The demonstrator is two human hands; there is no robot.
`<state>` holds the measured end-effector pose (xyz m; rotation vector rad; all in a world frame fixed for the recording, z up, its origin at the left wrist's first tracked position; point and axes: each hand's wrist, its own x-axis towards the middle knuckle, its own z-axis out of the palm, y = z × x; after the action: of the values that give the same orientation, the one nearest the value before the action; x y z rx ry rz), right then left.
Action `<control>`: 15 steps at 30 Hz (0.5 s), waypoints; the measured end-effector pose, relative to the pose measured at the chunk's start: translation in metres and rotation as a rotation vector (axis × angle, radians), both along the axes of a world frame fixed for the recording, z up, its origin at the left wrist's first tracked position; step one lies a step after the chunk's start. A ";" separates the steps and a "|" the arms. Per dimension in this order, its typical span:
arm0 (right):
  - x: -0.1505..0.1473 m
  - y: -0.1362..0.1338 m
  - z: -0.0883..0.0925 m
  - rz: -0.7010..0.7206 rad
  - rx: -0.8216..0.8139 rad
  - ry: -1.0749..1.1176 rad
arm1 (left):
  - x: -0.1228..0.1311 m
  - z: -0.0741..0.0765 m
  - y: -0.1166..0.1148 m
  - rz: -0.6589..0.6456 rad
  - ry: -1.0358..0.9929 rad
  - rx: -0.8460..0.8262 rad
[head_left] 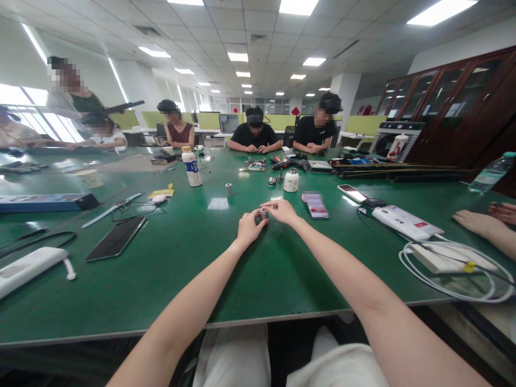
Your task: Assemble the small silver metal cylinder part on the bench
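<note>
A small silver metal cylinder (263,213) stands on the green table between my two hands. My left hand (249,228) is closed around its side, thumb and fingers on opposite faces. From the right, my right hand (284,211) reaches over with its fingers pinched together at the cylinder's top edge. Whatever those fingertips hold, if anything, is too small to tell. A second metal cylinder (229,189) of similar look stands alone farther back to the left. Beyond my right hand lies a phone (316,205) with a lit screen.
A white jar (291,180) and a blue-labelled bottle (192,167) stand farther back. A dark phone (116,239) lies left. A power bank (407,221) and coiled white cable (403,257) are at right, near another person's hand (479,221). Several people sit across the table.
</note>
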<state>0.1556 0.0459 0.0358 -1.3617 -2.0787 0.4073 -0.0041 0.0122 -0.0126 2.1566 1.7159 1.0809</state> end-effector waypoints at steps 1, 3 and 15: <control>0.000 -0.001 0.000 0.004 0.000 -0.007 | 0.000 0.000 0.000 0.002 0.002 -0.002; 0.001 -0.002 0.001 0.006 0.001 -0.022 | 0.000 0.001 -0.001 0.004 0.006 -0.004; 0.005 -0.003 0.000 -0.087 -0.015 0.111 | 0.004 0.008 -0.007 0.036 -0.071 0.080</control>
<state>0.1609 0.0427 0.0356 -1.4004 -1.9228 0.4518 0.0000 0.0048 -0.0047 2.1136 1.7143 1.2404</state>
